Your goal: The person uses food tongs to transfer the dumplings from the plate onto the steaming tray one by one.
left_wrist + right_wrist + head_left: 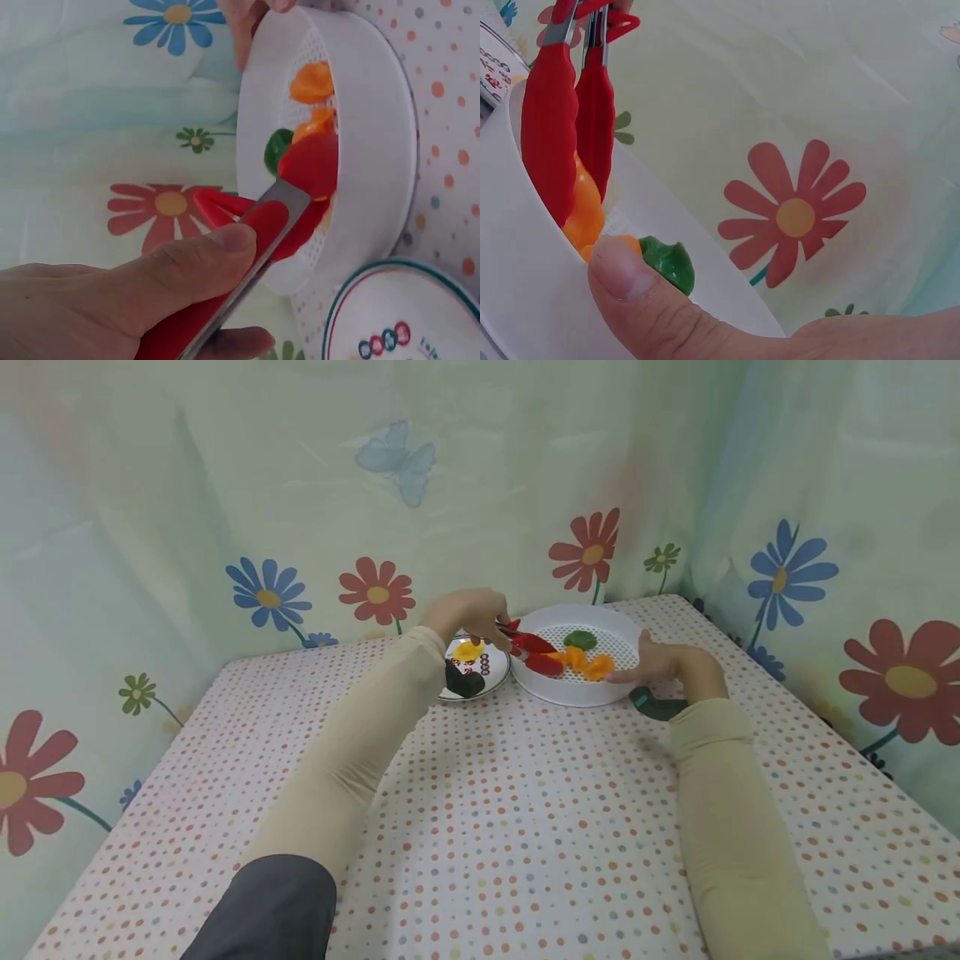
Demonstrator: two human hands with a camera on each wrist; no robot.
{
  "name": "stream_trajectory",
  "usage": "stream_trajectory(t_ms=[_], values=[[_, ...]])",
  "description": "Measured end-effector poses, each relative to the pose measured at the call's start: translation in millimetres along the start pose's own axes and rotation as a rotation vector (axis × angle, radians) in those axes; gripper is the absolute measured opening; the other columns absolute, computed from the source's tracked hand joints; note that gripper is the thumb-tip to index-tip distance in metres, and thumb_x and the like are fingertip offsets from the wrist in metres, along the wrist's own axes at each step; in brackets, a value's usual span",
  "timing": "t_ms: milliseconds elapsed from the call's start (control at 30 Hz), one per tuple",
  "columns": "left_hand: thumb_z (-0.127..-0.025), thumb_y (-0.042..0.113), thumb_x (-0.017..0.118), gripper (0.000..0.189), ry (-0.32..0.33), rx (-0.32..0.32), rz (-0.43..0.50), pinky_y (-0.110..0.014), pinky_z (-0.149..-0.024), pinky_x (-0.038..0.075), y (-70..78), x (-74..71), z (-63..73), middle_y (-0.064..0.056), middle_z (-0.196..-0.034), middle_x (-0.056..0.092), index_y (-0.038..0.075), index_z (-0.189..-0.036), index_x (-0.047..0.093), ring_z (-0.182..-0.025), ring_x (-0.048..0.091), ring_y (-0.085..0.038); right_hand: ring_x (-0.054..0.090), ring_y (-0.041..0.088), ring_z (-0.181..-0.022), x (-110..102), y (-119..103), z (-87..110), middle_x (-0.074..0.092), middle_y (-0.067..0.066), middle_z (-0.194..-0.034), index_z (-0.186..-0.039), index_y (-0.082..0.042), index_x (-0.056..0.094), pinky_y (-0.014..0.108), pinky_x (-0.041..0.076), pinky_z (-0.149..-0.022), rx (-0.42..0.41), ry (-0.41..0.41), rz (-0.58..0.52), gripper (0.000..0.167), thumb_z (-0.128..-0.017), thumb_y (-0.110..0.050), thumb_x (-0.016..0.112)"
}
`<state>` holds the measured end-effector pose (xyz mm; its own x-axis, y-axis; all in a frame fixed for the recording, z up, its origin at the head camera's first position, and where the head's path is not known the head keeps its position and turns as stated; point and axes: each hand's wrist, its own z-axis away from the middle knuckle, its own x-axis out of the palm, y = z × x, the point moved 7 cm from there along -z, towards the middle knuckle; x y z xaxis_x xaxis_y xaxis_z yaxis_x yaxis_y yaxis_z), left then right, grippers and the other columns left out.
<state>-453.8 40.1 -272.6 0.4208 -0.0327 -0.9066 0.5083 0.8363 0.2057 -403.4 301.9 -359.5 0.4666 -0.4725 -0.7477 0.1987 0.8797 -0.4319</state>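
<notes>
My left hand (472, 612) holds red-tipped tongs (538, 663) by their metal and red handle, thumb on top in the left wrist view. The tips reach over the near left rim of a round white steamer basket (573, 696) with a perforated floor. Between the tips in the right wrist view shows an orange piece (586, 206). More orange pieces (598, 668) and a dark green piece (581, 639) lie inside the basket. My right hand (660, 667) grips the basket's right side, its thumb (630, 281) over the rim.
Left of the basket stands a white plate (495, 670) with printed markings and a yellow piece (468, 651) on it, partly hidden behind my left wrist. A dotted cloth covers the table (510, 827). Flowered curtains (480, 485) hang close behind and on both sides.
</notes>
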Motion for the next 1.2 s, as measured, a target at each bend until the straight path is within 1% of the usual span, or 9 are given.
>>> stream_trajectory(t_ms=[200, 367, 467, 533, 633, 767, 900, 1000, 1200], values=[[-0.082, 0.038, 0.073, 0.044, -0.005, -0.064, 0.038, -0.032, -0.081, 0.052, -1.2, 6.8, -6.2, -0.002, -0.102, 0.065, 0.015, -0.118, 0.063, -0.095, 0.065, -0.022, -0.006, 0.055, -0.136, 5.2, 3.3, -7.1, -0.022, 0.034, -0.148, -0.137, 0.0, -0.037, 0.072, 0.001, -0.105, -0.007, 0.002, -0.038, 0.137, -0.075, -0.067, 0.065], [-0.078, 0.046, 0.074, 0.058, 0.065, -0.06, 0.035, -0.032, -0.079, 0.052, -10.0, 10.7, -12.4, -0.003, -0.113, 0.059, 0.013, -0.123, 0.059, -0.094, 0.067, -0.023, -0.007, 0.055, -0.136, 4.6, 7.8, -5.9, -0.022, 0.035, -0.147, -0.136, 0.002, -0.038, 0.071, 0.003, -0.106, -0.005, -0.009, -0.027, 0.136, -0.076, -0.066, 0.063], [-0.076, 0.051, 0.074, 0.071, 0.136, -0.045, 0.004, -0.034, -0.086, 0.052, -13.7, 9.3, -13.6, -0.006, -0.129, 0.053, 0.012, -0.131, 0.054, -0.092, 0.067, -0.021, -0.008, 0.055, -0.137, 3.9, 10.2, -6.6, -0.021, 0.035, -0.147, -0.136, 0.003, -0.037, 0.07, 0.002, -0.107, -0.011, -0.006, -0.009, 0.139, -0.073, -0.07, 0.063], [-0.075, 0.055, 0.073, 0.077, 0.201, -0.025, -0.017, -0.035, -0.092, 0.049, -18.5, 7.5, -8.0, -0.006, -0.135, 0.051, 0.012, -0.136, 0.051, -0.096, 0.064, -0.018, -0.008, 0.055, -0.137, 4.6, 8.9, -10.3, -0.02, 0.035, -0.148, -0.137, 0.003, -0.036, 0.07, 0.002, -0.107, -0.018, -0.005, 0.002, 0.14, -0.072, -0.072, 0.063], [-0.074, 0.056, 0.073, 0.079, 0.315, 0.028, 0.03, -0.037, -0.09, 0.05, -26.2, 7.0, 10.4, -0.006, -0.123, 0.061, 0.01, -0.134, 0.052, -0.097, 0.059, -0.019, -0.007, 0.055, -0.137, 4.0, 9.4, -14.6, -0.019, 0.034, -0.149, -0.138, 0.002, -0.035, 0.07, 0.002, -0.107, -0.012, 0.0, 0.018, 0.141, -0.07, -0.073, 0.062], [-0.074, 0.058, 0.072, 0.085, 0.42, 0.042, 0.154, -0.038, -0.093, 0.049, -49.8, 13.7, 41.6, -0.004, -0.125, 0.061, 0.014, -0.142, 0.045, -0.109, 0.055, -0.019, -0.007, 0.055, -0.138, -1.6, 12.2, -15.5, -0.019, 0.034, -0.149, -0.138, 0.002, -0.035, 0.07, 0.002, -0.107, -0.019, -0.002, 0.044, 0.14, -0.07, -0.075, 0.061], [-0.072, 0.063, 0.071, 0.093, 0.483, -0.068, 0.182, -0.037, -0.089, 0.05, -81.9, 16.8, 58.2, 0.0, -0.12, 0.064, 0.021, -0.147, 0.036, -0.104, 0.057, -0.017, -0.008, 0.056, -0.136, -15.3, 23.0, -12.4, -0.022, 0.036, -0.147, -0.136, 0.003, -0.038, 0.071, 0.001, -0.106, -0.034, 0.009, 0.045, 0.141, -0.071, -0.074, 0.061], [-0.069, 0.065, 0.072, 0.095, 0.504, -0.121, 0.197, -0.036, -0.076, 0.052, -98.5, 14.8, 57.9, 0.001, -0.099, 0.067, 0.018, -0.145, 0.041, -0.087, 0.06, -0.018, -0.008, 0.058, -0.134, -25.9, 37.2, -10.0, -0.024, 0.037, -0.145, -0.134, 0.002, -0.04, 0.073, 0.002, -0.104, -0.013, 0.022, 0.027, 0.141, -0.072, -0.071, 0.063], [-0.069, 0.06, 0.075, 0.09, 0.471, -0.159, 0.249, -0.035, -0.074, 0.051, -123.9, 26.1, 45.7, 0.001, -0.095, 0.065, 0.015, -0.142, 0.046, -0.081, 0.063, -0.019, -0.009, 0.057, -0.135, -29.8, 48.6, -12.2, -0.025, 0.037, -0.145, -0.133, 0.002, -0.042, 0.073, 0.002, -0.104, -0.019, 0.006, 0.003, 0.141, -0.073, -0.069, 0.064]])
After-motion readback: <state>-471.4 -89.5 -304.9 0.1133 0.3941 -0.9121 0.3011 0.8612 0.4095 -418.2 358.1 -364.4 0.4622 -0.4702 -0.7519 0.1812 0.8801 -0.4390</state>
